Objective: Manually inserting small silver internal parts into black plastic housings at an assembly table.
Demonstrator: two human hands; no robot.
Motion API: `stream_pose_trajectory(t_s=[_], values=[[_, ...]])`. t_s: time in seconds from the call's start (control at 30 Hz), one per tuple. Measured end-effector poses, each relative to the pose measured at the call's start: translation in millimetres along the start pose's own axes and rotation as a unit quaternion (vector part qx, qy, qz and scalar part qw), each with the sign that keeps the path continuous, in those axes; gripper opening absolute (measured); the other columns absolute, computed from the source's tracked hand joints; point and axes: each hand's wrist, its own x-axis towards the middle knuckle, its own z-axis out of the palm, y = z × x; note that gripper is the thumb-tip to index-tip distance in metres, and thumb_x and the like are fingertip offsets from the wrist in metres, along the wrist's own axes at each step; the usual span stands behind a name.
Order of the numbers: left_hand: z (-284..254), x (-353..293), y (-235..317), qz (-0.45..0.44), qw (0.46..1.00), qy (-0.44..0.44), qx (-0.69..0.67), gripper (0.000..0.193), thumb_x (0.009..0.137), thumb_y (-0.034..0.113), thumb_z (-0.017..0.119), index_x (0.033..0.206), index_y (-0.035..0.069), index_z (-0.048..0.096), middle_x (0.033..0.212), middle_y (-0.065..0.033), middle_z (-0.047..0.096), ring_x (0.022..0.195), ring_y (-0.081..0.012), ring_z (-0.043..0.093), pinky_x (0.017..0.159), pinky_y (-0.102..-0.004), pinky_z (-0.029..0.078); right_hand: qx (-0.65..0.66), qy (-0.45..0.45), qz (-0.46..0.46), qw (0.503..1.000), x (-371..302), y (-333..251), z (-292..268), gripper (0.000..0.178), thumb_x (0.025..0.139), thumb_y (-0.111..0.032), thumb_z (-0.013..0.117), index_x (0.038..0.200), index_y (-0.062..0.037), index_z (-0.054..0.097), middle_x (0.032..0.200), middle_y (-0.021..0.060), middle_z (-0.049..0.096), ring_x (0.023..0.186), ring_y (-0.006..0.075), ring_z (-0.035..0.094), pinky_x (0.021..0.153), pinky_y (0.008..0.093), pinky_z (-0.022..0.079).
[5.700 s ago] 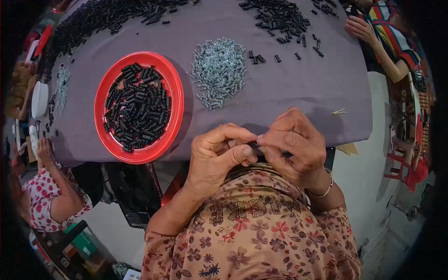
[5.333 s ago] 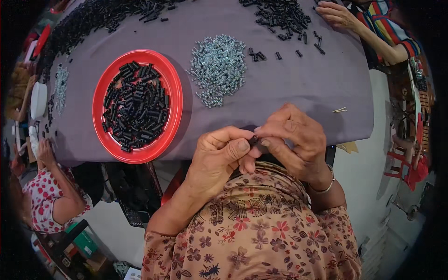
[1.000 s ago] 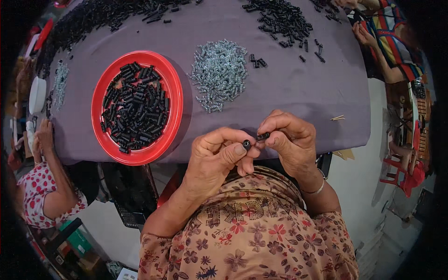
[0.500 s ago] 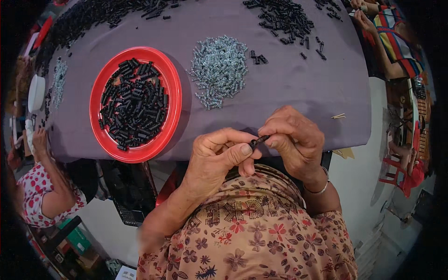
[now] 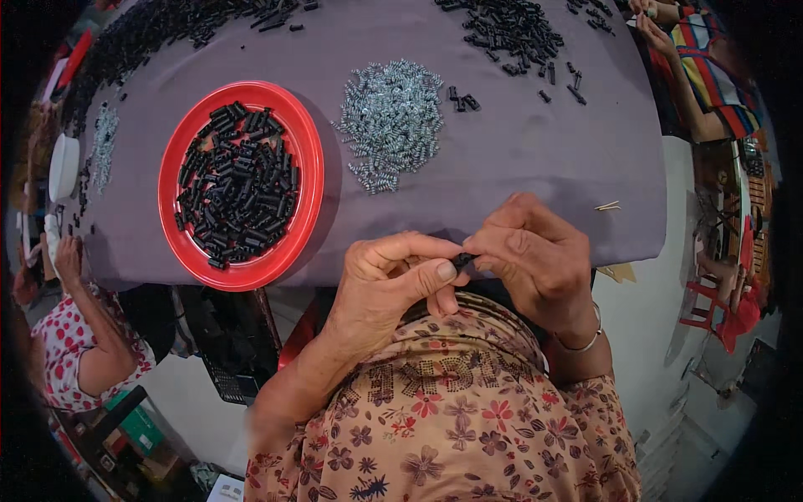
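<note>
Just past the table's near edge, my left hand point(image 5: 381, 276) pinches a small black plastic part point(image 5: 462, 260) between thumb and forefinger. The fingertips of my right hand point(image 5: 539, 255) close on the part's right end, so the two hands nearly meet. Fingers cover most of the piece, and whether a spring is in it cannot be seen. Ahead of my hands lies a heap of small silvery coil springs point(image 5: 391, 121). To the left stands a round red tray point(image 5: 314, 197) holding many black plastic parts point(image 5: 238, 192) like this one.
More black parts form a heap point(image 5: 514, 38) at the far right and a long pile point(image 5: 167, 33) at the far left. Thin gold-coloured sticks point(image 5: 608, 207) lie near the right table edge. A white dish point(image 5: 63, 167) and co-workers' arms point(image 5: 88, 318) are at the sides.
My right hand has shifted slightly right and turned, its fingers now closing over the part's end. The left hand keeps its pinch almost in place.
</note>
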Motion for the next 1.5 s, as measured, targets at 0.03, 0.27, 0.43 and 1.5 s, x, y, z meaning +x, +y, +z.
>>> stream_pose_trajectory(t_s=[0.03, 0.27, 0.43, 1.5], values=[[0, 0, 0, -0.003, 1.0, 0.0, 0.001, 0.014, 0.087, 0.002, 0.059, 0.1, -0.003, 0.062, 0.083, -0.013, 0.066, 0.063, -0.0132, 0.063, 0.053, -0.0226, 0.053, 0.011, 0.002, 0.01, 1.0, 0, -1, 1, 0.021, 0.065, 0.004, 0.067, 0.086, 0.002, 0.064, 0.075, 0.0082, 0.06, 0.068, 0.0195, 0.058, 0.055, 0.0285, 0.049], [1, 0, 2, -0.018, 1.0, 0.001, 0.019, 0.014, 0.086, 0.002, 0.06, 0.099, -0.004, 0.063, 0.082, -0.0126, 0.066, 0.062, -0.013, 0.063, 0.053, -0.0227, 0.053, 0.018, 0.018, 0.02, 0.999, -1, -4, 4, 0.017, 0.065, 0.006, 0.067, 0.082, 0.0026, 0.064, 0.073, 0.008, 0.058, 0.063, 0.019, 0.056, 0.051, 0.0265, 0.044], [-2, 1, 5, -0.038, 0.999, -0.023, 0.009, 0.013, 0.086, 0.002, 0.06, 0.097, -0.004, 0.064, 0.079, -0.012, 0.067, 0.061, -0.0126, 0.063, 0.052, -0.0218, 0.052, 0.042, -0.001, 0.016, 0.999, -1, -3, 1, 0.018, 0.063, 0.007, 0.067, 0.081, 0.0027, 0.065, 0.073, 0.008, 0.057, 0.063, 0.019, 0.056, 0.051, 0.0265, 0.045], [9, -3, 7, 0.029, 0.988, -0.006, 0.154, 0.012, 0.087, 0.002, 0.059, 0.096, -0.004, 0.064, 0.081, -0.0053, 0.059, 0.062, -0.0088, 0.062, 0.052, -0.0189, 0.05, 0.016, -0.018, 0.033, 0.999, -5, -5, -4, 0.013, 0.066, -0.002, 0.069, 0.078, -0.0007, 0.063, 0.07, 0.0077, 0.06, 0.061, 0.0201, 0.058, 0.052, 0.0303, 0.047]])
